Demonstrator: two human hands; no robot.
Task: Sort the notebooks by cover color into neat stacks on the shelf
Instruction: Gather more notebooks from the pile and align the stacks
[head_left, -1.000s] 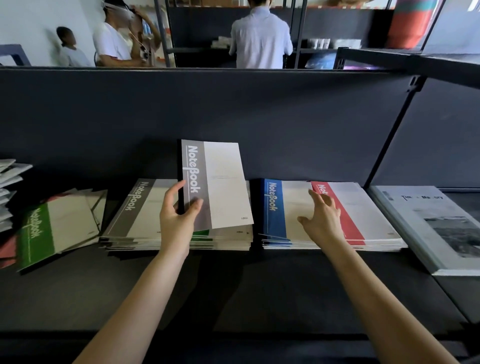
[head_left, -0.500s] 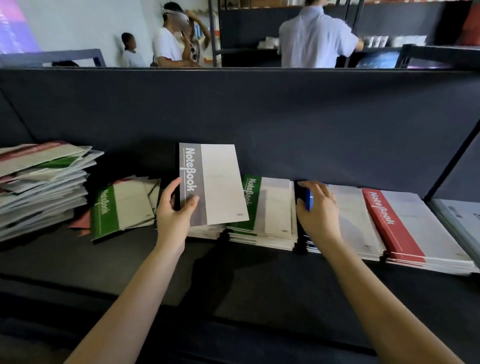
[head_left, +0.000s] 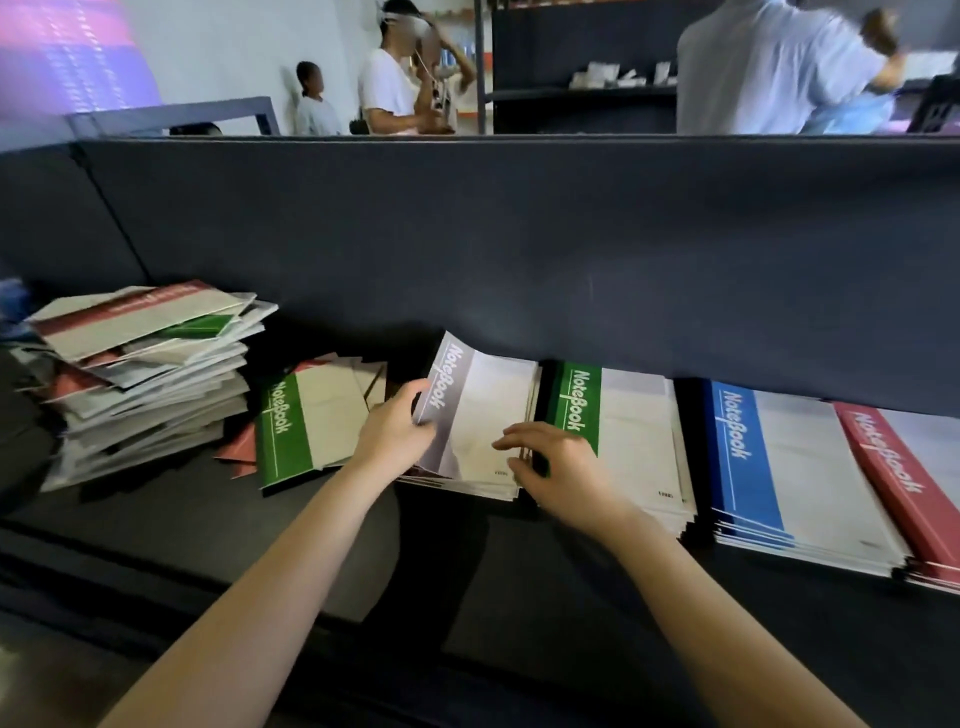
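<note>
The left hand (head_left: 395, 431) gripped the gray notebook (head_left: 483, 410) by its spine edge, thumb on the gray band and fingers curled beneath. That side was tilted up a little, so the thin cover bowed. The right hand (head_left: 556, 462) lay open, its spread, slightly bent fingertips (head_left: 501, 442) pressing on the pale paper of the cover near its front right corner.

The notebook sat on top of the gray stack (head_left: 467, 486), a low pile of flat rectangular booklets near the middle of the dark, matte shelf (head_left: 311, 545), close to its back panel (head_left: 519, 249). Just beside it, towards the right end, ran three squared-up piles, side by side: the green stack (head_left: 628, 431), the blue stack (head_left: 774, 467) and the red stack (head_left: 898, 467), each cover bearing a coloured band with white lettering.

Towards the left end lay a loose green notebook (head_left: 296, 431) over a few fanned booklets. Beyond it rose a tall messy pile (head_left: 140, 374) with skewed, jutting corners, a red-banded cover on top.
</note>
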